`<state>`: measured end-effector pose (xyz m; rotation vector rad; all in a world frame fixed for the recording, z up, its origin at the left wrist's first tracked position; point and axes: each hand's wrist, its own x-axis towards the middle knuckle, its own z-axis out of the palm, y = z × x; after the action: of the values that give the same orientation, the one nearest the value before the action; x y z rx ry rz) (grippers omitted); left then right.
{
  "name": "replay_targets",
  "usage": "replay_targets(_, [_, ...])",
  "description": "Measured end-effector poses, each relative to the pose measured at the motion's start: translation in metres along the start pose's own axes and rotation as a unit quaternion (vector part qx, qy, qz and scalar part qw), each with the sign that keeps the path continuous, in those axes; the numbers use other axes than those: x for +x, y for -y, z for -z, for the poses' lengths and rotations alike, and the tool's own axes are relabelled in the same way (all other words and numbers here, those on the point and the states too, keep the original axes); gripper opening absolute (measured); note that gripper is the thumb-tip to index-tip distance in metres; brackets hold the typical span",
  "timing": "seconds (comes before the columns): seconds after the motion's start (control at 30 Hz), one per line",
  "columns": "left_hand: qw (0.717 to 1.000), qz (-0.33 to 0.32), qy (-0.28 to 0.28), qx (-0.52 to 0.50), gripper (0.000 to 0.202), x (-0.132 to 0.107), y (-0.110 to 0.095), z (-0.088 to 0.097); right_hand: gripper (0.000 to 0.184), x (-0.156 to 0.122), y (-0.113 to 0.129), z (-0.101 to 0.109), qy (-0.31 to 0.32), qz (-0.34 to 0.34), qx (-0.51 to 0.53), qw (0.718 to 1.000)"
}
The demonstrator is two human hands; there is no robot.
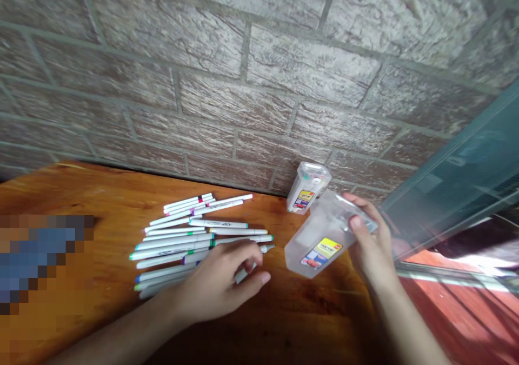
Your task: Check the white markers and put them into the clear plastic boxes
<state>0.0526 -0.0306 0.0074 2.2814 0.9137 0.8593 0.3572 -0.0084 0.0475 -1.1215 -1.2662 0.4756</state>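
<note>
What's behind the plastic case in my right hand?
Another clear plastic marker case, upright near the brick wall. The held case seems to hide its lower right edge.

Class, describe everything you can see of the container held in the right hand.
The container is a translucent, plastic-looking box with angled edges and a clearer upper end. A yellow, blue and red label is on its front; the print is too blurred to read. No markers show inside. It leans, upper end to the right, gripped there by the right hand, thumb in front. It is in front of a similar upright container; whether it touches the table is unclear.
</note>
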Motion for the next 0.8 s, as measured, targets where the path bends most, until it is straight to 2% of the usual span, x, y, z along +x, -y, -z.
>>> replay_targets(0.03, [0.999, 0.022, -0.015, -0.044, 0.014, 0.000, -0.004, 0.001, 0.060, -0.009, 0.005, -0.009, 0.022, -0.017, 0.021, 0.999])
replay_targets(0.07, [0.995, 0.037, -0.022, -0.085, 0.024, 0.001, -0.007, 0.001, 0.057, -0.019, 0.010, -0.018, 0.045, -0.042, 0.052, 0.997])
replay_targets(0.13, [0.985, 0.051, -0.022, -0.160, 0.048, 0.001, -0.013, 0.001, 0.049, -0.037, 0.017, -0.035, 0.086, -0.134, 0.186, 0.970])
replay_targets(0.2, [0.973, 0.058, 0.006, -0.225, 0.064, 0.001, -0.017, -0.001, 0.044, -0.052, 0.021, -0.049, 0.103, -0.184, 0.258, 0.943])
replay_targets(0.27, [0.962, 0.069, 0.039, -0.260, 0.072, 0.001, -0.020, -0.004, 0.039, -0.061, 0.021, -0.059, 0.100, -0.207, 0.299, 0.926])
replay_targets(0.37, [0.960, 0.081, 0.047, -0.262, 0.072, 0.001, -0.020, -0.010, 0.038, -0.064, 0.020, -0.070, 0.095, -0.201, 0.314, 0.923])
replay_targets(0.47, [0.946, 0.088, 0.001, -0.312, 0.062, 0.003, -0.015, -0.014, 0.041, -0.053, 0.026, -0.081, 0.121, -0.195, 0.315, 0.921])
replay_targets(0.63, [0.876, 0.118, -0.067, -0.463, 0.068, 0.009, -0.004, -0.010, 0.045, -0.016, 0.044, -0.108, 0.210, -0.171, 0.263, 0.926])
replay_targets(0.73, [0.848, 0.131, -0.128, -0.497, 0.066, 0.011, 0.001, -0.003, 0.045, 0.002, 0.046, -0.121, 0.223, -0.141, 0.243, 0.934])
replay_targets(0.8, [0.835, 0.136, -0.142, -0.514, 0.065, 0.011, 0.002, 0.002, 0.047, 0.009, 0.046, -0.125, 0.232, -0.114, 0.231, 0.938])
